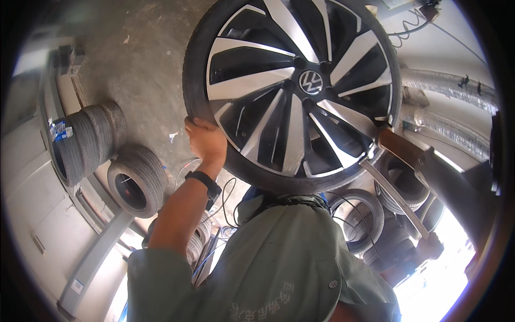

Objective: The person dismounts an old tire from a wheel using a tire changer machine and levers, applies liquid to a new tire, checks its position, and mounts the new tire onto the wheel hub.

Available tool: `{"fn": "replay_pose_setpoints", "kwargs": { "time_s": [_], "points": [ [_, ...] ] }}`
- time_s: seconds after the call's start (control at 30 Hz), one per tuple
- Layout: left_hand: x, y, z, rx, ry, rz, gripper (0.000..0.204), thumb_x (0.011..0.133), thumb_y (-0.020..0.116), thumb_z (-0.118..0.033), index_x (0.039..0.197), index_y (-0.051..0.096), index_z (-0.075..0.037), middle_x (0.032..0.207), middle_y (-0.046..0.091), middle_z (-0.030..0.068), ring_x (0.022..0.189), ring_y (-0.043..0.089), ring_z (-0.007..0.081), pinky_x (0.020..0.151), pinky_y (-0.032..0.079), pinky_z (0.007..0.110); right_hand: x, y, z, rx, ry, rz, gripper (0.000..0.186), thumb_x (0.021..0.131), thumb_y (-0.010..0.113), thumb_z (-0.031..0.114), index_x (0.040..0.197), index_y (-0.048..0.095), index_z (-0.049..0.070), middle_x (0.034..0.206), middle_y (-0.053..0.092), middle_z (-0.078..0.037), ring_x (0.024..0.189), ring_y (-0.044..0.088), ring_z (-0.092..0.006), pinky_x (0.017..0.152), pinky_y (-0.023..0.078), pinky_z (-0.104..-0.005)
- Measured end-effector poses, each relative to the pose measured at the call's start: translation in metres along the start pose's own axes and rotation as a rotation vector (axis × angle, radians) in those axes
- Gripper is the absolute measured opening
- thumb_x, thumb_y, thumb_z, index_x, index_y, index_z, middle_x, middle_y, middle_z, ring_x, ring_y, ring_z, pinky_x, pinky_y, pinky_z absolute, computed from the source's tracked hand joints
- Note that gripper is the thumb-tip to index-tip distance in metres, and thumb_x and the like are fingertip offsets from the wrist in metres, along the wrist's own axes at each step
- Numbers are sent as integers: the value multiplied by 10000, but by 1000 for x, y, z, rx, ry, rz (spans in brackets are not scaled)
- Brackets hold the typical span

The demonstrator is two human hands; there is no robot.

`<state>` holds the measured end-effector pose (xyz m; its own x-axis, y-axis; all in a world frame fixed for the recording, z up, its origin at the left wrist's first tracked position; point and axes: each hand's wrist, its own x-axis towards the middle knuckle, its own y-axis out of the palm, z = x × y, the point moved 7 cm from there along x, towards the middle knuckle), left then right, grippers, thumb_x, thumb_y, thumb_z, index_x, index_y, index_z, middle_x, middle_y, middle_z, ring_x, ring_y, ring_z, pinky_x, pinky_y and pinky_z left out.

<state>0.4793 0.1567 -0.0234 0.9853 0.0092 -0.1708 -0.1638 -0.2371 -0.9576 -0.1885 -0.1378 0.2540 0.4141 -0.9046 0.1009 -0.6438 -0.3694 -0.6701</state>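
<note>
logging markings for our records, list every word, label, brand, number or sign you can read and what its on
I don't copy wording or brands, but markings stand here:
Wheel, on its centre cap: clear round silver emblem on black.
Grey-green shirt: row of pale characters.
Tyre at left: blue-and-white label, too small to read.
Grey beam: white label, too small to read.

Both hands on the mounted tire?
No, the left hand is at the tire, but the right hand grips the lower end of a metal bar.
</note>
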Motion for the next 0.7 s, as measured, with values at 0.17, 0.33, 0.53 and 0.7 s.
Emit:
{"fn": "replay_pose_setpoints", "kwargs": {
  "time_s": [0.17, 0.33, 0.53, 0.7],
  "points": [
    [-4, 22, 0, 181, -77, -110, 374, 990, 398, -251, 1259, 417, 8, 1110, 547, 235, 1002, 612, 437, 824, 534, 529, -7, 1, -33, -138, 129, 183, 82, 762, 676, 185, 699, 711, 146, 713, 702, 31, 691, 677, -134, 910, 501, -316],
    [2, 25, -2, 90, -17, -67, 399, 1001, 372, -272, 1275, 403, 16, 1143, 516, 239, 1058, 577, 424, 819, 525, 541, -22, 0, -41, 85, 287, -42, 169, 795, 679, 163, 679, 647, 44, 677, 666, -14, 699, 668, -155, 795, 532, -315],
    [7, 17, 7, -89, 169, -64, 388, 989, 410, -235, 1199, 422, 91, 1114, 502, 274, 1026, 538, 453, 843, 476, 551, -14, 8, -45, -85, 386, 149, 117, 747, 639, 205, 670, 690, 134, 704, 679, -27, 713, 647, -214, 795, 498, -360],
    [71, 40, 24, -469, 313, 306, 462, 978, 436, -251, 1166, 430, 171, 1104, 501, 333, 1027, 508, 520, 925, 415, 552, -22, 42, -43, -87, 54, 7, 107, 676, 599, 208, 616, 678, 167, 618, 637, -69, 602, 608, -294, 619, 454, -395]
  ]
}}
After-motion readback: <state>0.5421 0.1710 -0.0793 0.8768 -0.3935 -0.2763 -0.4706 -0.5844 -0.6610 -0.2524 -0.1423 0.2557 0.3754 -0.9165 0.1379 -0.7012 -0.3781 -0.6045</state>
